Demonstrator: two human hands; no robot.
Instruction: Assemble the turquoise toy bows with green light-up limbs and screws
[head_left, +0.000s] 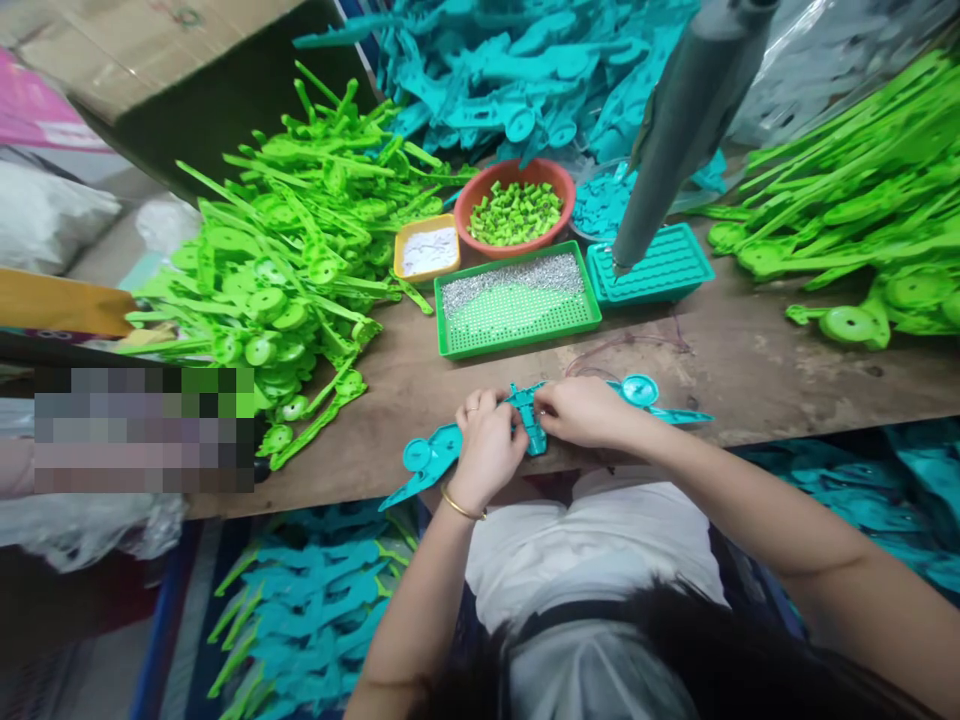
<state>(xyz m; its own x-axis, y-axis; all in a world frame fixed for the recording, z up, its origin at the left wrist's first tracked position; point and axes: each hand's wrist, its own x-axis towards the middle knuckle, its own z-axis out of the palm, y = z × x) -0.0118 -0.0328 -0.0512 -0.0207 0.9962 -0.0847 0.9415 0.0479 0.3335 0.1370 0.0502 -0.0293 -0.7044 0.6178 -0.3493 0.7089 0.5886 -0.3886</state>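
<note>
A long teal plastic part (533, 432) with a ribbed middle lies at the table's front edge, its round-ended wings reaching out to both sides. My left hand (487, 440) is closed over it, just left of the middle. From the other side my right hand (585, 410) grips the part, with the fingers curled against the ribbed section. Whether a smaller piece is in those right fingertips is hidden.
Behind my hands stand a green tray (517, 335) of small metal pieces, a teal tray (652, 270), an orange bowl (517, 245) of green bits and a yellow dish (427, 272). A dark screwdriver (675, 130) hangs above. Green parts (255, 290) pile up left; a blurred person's arm (19, 468) shows there.
</note>
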